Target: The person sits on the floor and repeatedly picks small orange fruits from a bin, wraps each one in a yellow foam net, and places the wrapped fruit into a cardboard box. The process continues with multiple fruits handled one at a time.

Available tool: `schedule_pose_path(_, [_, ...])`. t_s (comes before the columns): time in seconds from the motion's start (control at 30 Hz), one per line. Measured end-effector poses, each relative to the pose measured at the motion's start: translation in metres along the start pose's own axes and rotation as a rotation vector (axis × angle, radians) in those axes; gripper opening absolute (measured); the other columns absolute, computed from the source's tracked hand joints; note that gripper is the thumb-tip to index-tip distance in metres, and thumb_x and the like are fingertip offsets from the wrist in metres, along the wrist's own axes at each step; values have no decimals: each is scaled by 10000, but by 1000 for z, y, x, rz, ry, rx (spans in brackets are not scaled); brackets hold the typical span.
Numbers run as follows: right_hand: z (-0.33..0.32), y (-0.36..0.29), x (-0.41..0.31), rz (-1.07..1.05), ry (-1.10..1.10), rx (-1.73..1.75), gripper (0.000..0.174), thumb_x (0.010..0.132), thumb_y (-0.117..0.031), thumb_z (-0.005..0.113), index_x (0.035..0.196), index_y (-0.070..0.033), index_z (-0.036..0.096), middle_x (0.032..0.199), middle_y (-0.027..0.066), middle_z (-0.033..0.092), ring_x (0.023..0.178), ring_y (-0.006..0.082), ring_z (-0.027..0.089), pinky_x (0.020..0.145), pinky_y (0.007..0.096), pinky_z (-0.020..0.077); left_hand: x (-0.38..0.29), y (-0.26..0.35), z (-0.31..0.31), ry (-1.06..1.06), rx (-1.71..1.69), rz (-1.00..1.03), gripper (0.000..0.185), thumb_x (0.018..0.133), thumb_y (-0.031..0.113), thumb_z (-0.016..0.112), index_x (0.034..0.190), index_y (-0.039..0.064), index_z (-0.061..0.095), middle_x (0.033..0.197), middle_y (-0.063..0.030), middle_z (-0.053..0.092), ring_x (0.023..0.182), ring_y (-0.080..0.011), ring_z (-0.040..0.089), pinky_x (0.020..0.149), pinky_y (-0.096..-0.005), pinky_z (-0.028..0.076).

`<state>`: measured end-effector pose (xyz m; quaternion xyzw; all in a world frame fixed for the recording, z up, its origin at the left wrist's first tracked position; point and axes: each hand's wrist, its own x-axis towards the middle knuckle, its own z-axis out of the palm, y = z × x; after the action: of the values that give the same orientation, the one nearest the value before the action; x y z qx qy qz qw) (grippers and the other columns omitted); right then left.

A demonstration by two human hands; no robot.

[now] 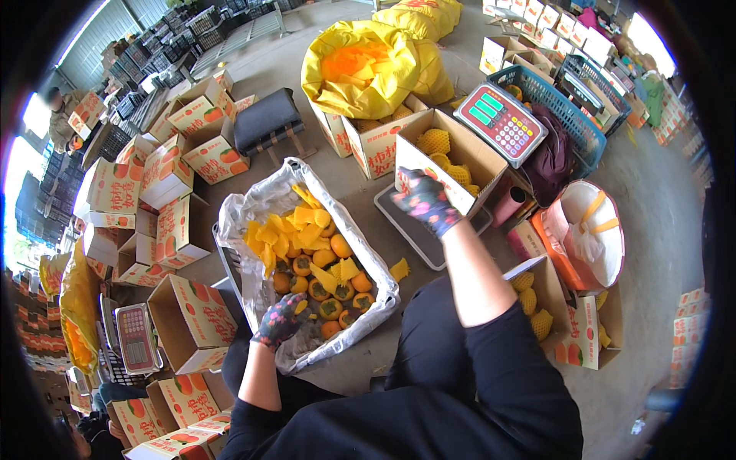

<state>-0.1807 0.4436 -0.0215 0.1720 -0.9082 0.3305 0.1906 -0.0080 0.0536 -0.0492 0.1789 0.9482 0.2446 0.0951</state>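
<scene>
Both my hands wear dark flowered gloves. My left hand [282,321] is low over the near left part of a crate lined with grey plastic [345,230]. Something orange-yellow shows by its fingertips, but whether it is gripped is unclear. Persimmons [330,309] lie in the crate, with loose yellow foam net sleeves [287,230] heaped at its far side. My right hand [425,201] is before the near wall of a cardboard box [483,172], its fingers slightly blurred; contact is uncertain. Inside that box are fruits in yellow foam nets [434,141]. Beneath it is a scale platform [408,230].
A scale display [500,123] stands behind the box. Yellow sacks [397,86] are farther back. An orange-and-white bag [581,241] and a box of netted fruit [552,287] stand right. Printed cartons [195,319] crowd the left; a person [66,121] is beyond.
</scene>
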Motion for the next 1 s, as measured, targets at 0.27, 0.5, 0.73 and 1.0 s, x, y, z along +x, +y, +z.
schedule_pose_path(0.27, [-30,94,-46,152,-322,-637,99,763,-165,525,754,-96,595,637,55,643,655,223,652,713,357,455,-11,33,-20,-140,57,-117,411,804,236,605,1186,105,527,1035,-159,599,939,-328,584,785,-394,480])
schedule_pose_path(0.5, [-17,12,-93,64,-478,-409,200,800,-241,531,780,-68,631,692,108,643,686,264,637,628,383,481,16,57,-13,-161,30,62,414,810,228,598,1191,84,526,1010,-140,611,908,-304,591,767,-388,484])
schedule_pose_path(0.73, [-21,47,-50,278,-747,-323,564,811,-252,592,1329,-146,398,1279,205,455,1122,322,513,923,389,419,21,65,-6,-139,58,110,391,828,268,583,1165,77,529,989,-134,624,875,-303,605,754,-397,484])
schedule_pose_path(1.0, [4,78,-25,58,-953,-396,625,736,-87,607,1321,-163,399,1173,179,509,1031,331,555,867,388,456,20,62,-13,-148,10,46,401,821,273,586,1173,91,528,1008,-141,618,891,-304,599,751,-397,491])
